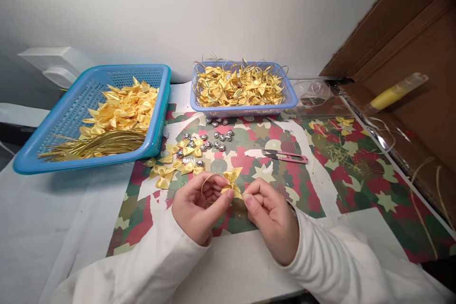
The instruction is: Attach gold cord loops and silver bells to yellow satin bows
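Carefully pinches a yellow bow at near centre with the left hand and, seemingly, gold wire with the right hand, apparently mid-fastening, likely needing a steady tightening pull next.

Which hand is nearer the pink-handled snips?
Right. The right hand is on the near side of the pink-handled snips, not touching them; the left hand is farther off, to their left.
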`<control>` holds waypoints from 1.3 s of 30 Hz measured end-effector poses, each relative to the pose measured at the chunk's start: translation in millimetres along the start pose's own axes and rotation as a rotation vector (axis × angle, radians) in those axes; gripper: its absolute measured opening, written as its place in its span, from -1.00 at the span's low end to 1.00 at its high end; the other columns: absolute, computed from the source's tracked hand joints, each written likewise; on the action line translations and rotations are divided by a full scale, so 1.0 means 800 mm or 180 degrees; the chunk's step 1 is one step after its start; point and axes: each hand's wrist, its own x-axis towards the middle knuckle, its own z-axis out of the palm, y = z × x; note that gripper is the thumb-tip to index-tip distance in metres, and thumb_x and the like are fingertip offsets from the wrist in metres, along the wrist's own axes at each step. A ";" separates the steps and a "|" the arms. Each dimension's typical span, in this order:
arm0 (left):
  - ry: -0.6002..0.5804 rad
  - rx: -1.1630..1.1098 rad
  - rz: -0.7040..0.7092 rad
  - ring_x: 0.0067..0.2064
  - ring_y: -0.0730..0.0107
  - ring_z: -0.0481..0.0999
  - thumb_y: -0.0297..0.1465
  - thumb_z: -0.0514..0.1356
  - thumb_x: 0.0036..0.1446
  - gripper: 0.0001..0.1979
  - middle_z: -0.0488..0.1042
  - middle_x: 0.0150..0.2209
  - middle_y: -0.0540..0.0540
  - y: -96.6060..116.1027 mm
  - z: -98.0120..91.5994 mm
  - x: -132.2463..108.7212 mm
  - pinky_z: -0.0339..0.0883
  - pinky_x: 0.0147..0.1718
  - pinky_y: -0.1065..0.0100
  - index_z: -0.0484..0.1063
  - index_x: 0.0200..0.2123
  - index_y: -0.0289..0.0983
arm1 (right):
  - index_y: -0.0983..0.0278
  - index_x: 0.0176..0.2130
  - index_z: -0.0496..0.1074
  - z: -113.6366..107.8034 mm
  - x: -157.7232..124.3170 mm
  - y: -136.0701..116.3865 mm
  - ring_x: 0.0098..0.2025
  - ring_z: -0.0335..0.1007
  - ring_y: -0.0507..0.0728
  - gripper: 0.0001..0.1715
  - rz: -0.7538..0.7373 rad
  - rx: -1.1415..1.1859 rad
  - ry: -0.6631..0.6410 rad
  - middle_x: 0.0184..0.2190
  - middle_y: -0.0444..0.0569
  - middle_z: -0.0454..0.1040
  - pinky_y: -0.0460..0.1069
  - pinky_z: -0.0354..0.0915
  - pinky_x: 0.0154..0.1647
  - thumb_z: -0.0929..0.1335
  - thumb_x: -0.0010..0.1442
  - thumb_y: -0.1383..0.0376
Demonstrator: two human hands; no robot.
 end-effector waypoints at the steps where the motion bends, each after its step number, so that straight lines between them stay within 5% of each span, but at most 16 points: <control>1: -0.0015 0.0040 0.0078 -0.50 0.59 0.38 -0.55 0.30 -0.18 -0.86 0.42 -0.54 0.06 0.000 -0.001 0.000 0.29 -0.52 0.58 0.43 -0.49 -0.28 | 0.25 -0.41 0.18 0.000 0.000 0.000 -0.66 -0.16 -0.10 -0.74 0.0005 -0.0010 -0.0006 -0.67 -0.33 -0.02 -0.14 -0.18 -0.67 0.20 0.29 0.20; 10: -0.0234 0.0213 0.0278 -0.46 0.50 0.42 -0.52 0.31 -0.13 -0.88 0.45 -0.49 0.02 -0.001 -0.005 0.001 0.32 -0.45 0.50 0.46 -0.45 -0.26 | 0.26 -0.42 0.18 -0.002 -0.001 -0.004 -0.66 -0.15 -0.10 -0.73 0.0013 -0.0133 -0.0036 -0.66 -0.32 -0.02 -0.14 -0.16 -0.66 0.21 0.28 0.18; 39: -0.0441 -0.0349 -0.0592 -0.50 0.59 0.34 -0.44 0.39 -0.22 -0.80 0.38 -0.56 0.06 0.005 -0.002 -0.002 0.26 -0.51 0.58 0.46 -0.46 -0.28 | 0.25 -0.43 0.16 -0.001 -0.003 -0.004 -0.66 -0.16 -0.09 -0.73 -0.0031 -0.0045 -0.0062 -0.67 -0.31 -0.01 -0.12 -0.18 -0.66 0.20 0.28 0.19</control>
